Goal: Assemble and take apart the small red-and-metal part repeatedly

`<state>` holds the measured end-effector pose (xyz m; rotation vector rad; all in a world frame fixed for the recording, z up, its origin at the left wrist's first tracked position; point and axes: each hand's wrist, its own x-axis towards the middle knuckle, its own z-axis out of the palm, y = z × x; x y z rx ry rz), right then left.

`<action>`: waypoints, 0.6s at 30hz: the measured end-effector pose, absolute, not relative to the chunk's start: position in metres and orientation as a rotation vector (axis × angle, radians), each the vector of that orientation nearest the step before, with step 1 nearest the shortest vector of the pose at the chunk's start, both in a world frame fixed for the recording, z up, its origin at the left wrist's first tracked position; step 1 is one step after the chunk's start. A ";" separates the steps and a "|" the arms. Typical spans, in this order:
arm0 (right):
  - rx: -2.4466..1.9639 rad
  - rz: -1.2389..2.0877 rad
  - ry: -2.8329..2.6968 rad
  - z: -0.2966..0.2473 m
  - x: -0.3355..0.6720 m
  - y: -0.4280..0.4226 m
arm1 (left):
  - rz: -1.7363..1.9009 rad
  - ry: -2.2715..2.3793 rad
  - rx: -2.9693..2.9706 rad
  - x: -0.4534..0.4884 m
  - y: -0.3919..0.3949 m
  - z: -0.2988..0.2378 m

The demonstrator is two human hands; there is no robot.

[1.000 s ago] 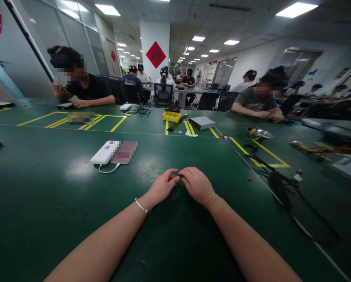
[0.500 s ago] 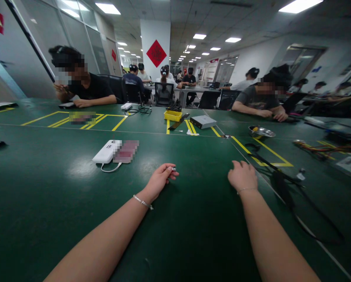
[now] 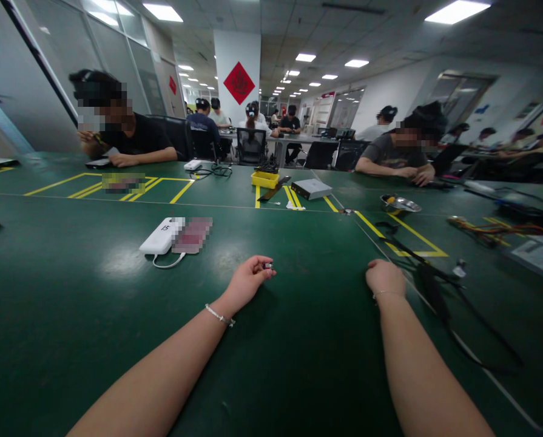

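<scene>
My left hand point(image 3: 249, 281) is closed in a pinch, the thumb and fingertips around a small shiny metal part point(image 3: 268, 266). The part is too small to name more exactly. It is held just above the green tabletop point(image 3: 298, 340). To the right, my right hand point(image 3: 386, 279) rests at the table with its knuckles up. Its fingers are curled under and out of sight, so whatever they may hold is hidden. Near that hand lies a black cable point(image 3: 435, 291). A white power bank point(image 3: 162, 235) with a short white cord lies left of my left hand.
Farther back are a yellow tray point(image 3: 264, 179), a grey box point(image 3: 312, 189) and a metal bowl point(image 3: 401, 204). Coloured wires point(image 3: 475, 227) and a metal-cased unit point(image 3: 537, 258) lie at right. Yellow tape marks the table. Two people sit across it.
My right hand has moved slightly right and down, and its spread fingers have curled in. My left hand has turned a little, still pinching the metal part, which shows more now.
</scene>
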<state>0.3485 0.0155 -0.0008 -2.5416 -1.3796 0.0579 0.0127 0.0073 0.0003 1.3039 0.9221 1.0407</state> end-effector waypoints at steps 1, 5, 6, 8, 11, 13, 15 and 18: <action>-2.452 0.113 -1.375 0.001 0.342 0.016 | 1.045 0.923 1.332 0.013 0.008 -0.001; -1.829 0.601 -1.308 0.006 0.289 0.016 | 1.038 0.933 1.402 0.015 0.006 -0.004; -1.655 0.753 -1.275 0.008 0.272 0.014 | 1.037 0.920 1.408 0.015 0.006 -0.004; -1.386 1.015 -1.239 0.013 0.237 0.008 | 1.036 0.886 1.412 0.015 0.004 -0.004; -1.177 1.330 -1.176 0.020 0.197 -0.005 | 1.054 0.857 1.415 0.016 0.003 -0.004; -1.099 1.459 -1.101 0.023 0.182 -0.012 | 1.068 0.856 1.418 0.016 0.004 -0.005; -1.037 1.526 -1.034 0.023 0.175 -0.015 | 1.078 0.861 1.429 0.016 0.004 -0.005; -0.970 1.551 -0.992 0.019 0.172 -0.015 | 1.092 0.867 1.463 0.016 0.004 -0.004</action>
